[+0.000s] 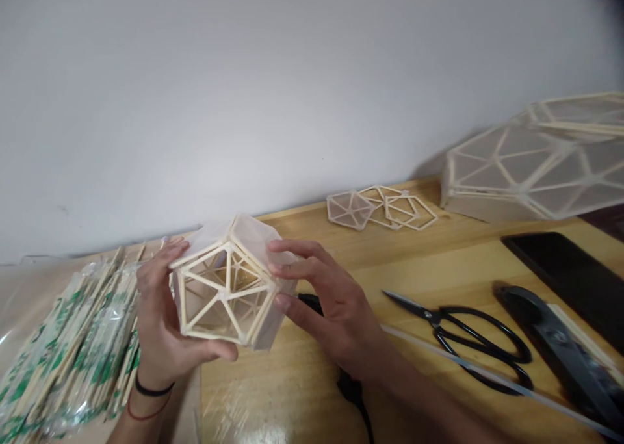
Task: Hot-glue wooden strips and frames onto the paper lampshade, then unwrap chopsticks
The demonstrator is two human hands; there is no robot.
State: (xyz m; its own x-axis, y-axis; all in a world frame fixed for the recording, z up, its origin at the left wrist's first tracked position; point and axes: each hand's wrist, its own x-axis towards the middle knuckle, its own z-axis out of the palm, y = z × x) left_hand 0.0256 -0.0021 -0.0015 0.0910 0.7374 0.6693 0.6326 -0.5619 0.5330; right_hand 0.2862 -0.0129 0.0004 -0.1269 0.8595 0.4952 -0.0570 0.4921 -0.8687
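A hollow model of pale wooden sticks (pixel 223 294), with translucent sheet on its sides, is held up above the table. Its front pentagon has spokes meeting at a centre and no sheet over it, so the inside shows. My left hand (pixel 163 314) wraps round its left side, thumb under the lower edge and fingertips at the upper left. On the right side, the fingers and thumb of my right hand (pixel 334 301) hold the edge near a corner. Behind my right hand, a black object with a cable (pixel 351 392) is partly hidden.
Wrapped chopsticks (pixel 82 340) lie at the left. Black scissors (pixel 439 317), a clear strip (pixel 468 366), a dark-handled tool (pixel 550 340) and a black phone-like slab (pixel 565 268) are at the right. Flat stick pentagons (pixel 409 211) and a larger covered model (pixel 521 164) stand near the wall.
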